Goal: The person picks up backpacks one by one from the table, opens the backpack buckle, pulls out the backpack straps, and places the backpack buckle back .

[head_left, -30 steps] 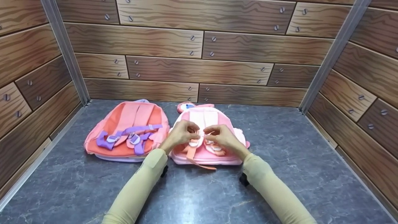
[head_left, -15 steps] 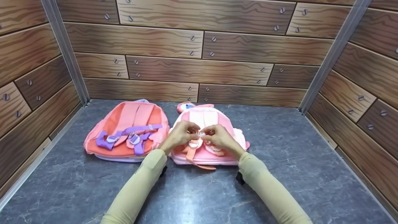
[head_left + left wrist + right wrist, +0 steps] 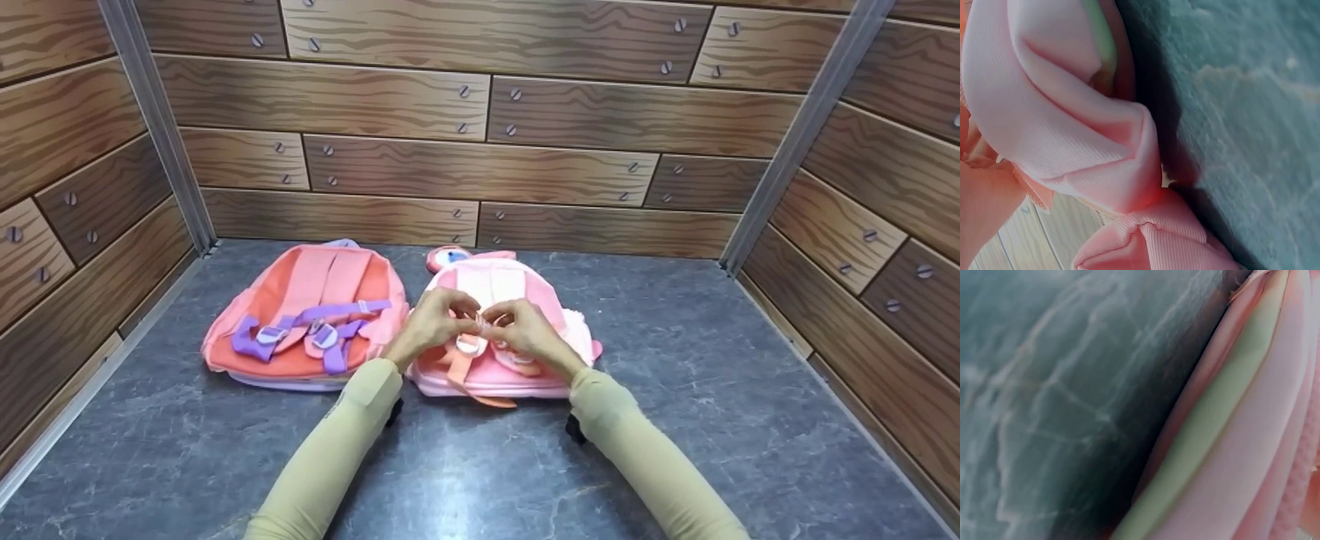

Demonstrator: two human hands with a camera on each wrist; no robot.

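A pink backpack lies straps up, with orange webbing and a white strap adjuster on its lower part. Over its middle my left hand and right hand meet fingertip to fingertip. Each pinches a small whitish buckle piece on the orange strap; the fingers mostly hide these pieces. In the left wrist view, part of the left hand shows at the edge beside the pale pink bag side. The right wrist view mostly shows the bag's pink and green side.
A coral backpack with purple straps lies directly left of the pink one. A plush piece with a blue-and-white eye sticks out behind the pink bag. Wood-patterned walls enclose the grey marbled table at the back and sides.
My right hand has moved slightly left, bringing its fingertips against those of the left hand. The left hand stays nearly in place, and both backpacks lie where they were.
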